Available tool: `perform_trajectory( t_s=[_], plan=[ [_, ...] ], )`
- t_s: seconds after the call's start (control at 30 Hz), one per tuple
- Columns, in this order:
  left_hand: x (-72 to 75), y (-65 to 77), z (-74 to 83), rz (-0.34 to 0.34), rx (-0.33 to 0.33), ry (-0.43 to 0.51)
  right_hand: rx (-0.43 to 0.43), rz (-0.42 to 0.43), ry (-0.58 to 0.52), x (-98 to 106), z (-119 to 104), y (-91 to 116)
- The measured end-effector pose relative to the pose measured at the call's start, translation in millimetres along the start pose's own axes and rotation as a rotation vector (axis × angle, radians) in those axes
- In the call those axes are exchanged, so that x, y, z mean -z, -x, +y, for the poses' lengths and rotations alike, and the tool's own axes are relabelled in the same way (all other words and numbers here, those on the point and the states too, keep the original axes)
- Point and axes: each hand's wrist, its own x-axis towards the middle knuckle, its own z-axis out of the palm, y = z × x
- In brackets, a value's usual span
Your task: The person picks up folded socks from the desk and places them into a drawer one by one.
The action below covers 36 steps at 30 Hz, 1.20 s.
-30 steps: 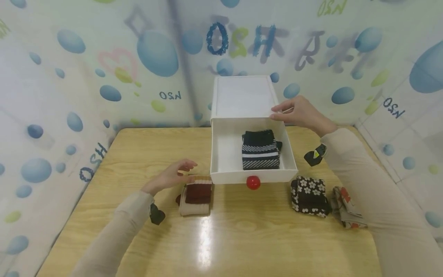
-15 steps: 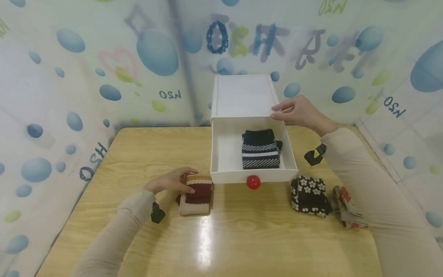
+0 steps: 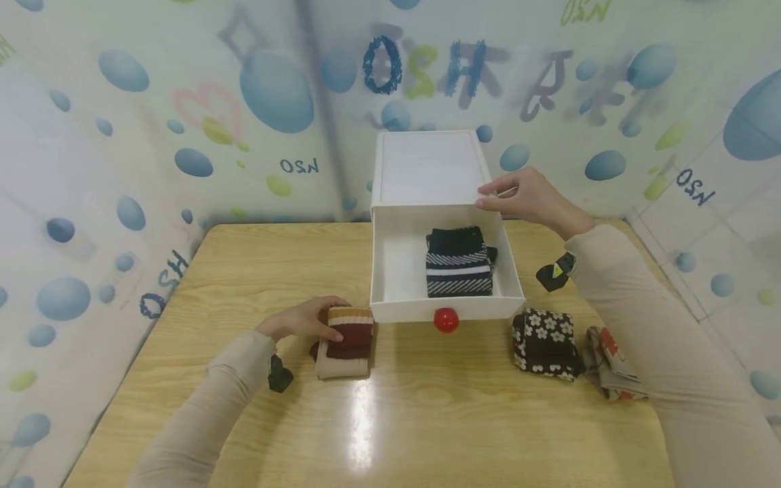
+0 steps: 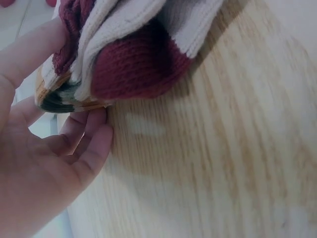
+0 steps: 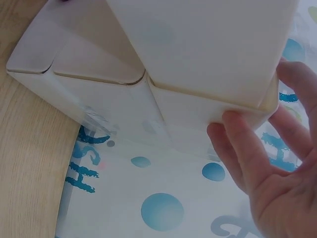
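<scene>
My left hand (image 3: 304, 320) is at a folded pair of beige and maroon socks (image 3: 350, 342), with the thumb over their top. In the left wrist view, the fingers curl behind the striped cuff of these socks (image 4: 138, 72), pinching it against the thumb. A white drawer box (image 3: 430, 166) stands at the back, its drawer (image 3: 399, 313) pulled out by a red knob (image 3: 446, 320) side. My right hand (image 3: 537, 202) pinches the box's front right corner; in the right wrist view, its fingers (image 5: 235, 131) press on the white side. Folded black-and-white socks (image 3: 459, 264) lie in the drawer's right part.
To the right of the drawer lie folded black socks with white flowers (image 3: 546, 344). Beside them, partly behind the right sleeve, is a grey and red folded bundle (image 3: 613, 369). The wooden table (image 3: 427, 420) meets a patterned wall (image 3: 256, 169) behind and at both sides.
My left hand has come down onto the beige and maroon socks and taken hold of their cuff end. My right hand stays at the box corner.
</scene>
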Motion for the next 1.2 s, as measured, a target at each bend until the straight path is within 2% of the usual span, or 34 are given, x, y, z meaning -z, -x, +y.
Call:
perform_trajectory(
  t_s=[0.23,0.47,0.7,0.9,1.0,1.2],
  plan=[
    [-1.7,1.5,-2.7,0.018,-0.048,0.015,0.005,0.001,0.003,0,0,-1],
    [-6.5,5.2,-3.9,0.036,-0.043,0.088,-0.009,-0.004,0.012,-1,-1,0],
    [-12.0,9.5,-9.6,0.058,-0.126,0.147,0.008,0.0,-0.001,-2,0,-1],
    [-14.9,10.2,-11.2,0.064,-0.154,0.212,0.008,0.0,0.005,-1,-1,1],
    [-16.3,10.2,-10.8,0.075,-0.149,0.224,0.005,-0.001,0.006,0,-1,1],
    [-19.1,12.8,-8.4,0.113,-0.075,0.237,0.004,0.001,0.01,-1,0,1]
  ],
)
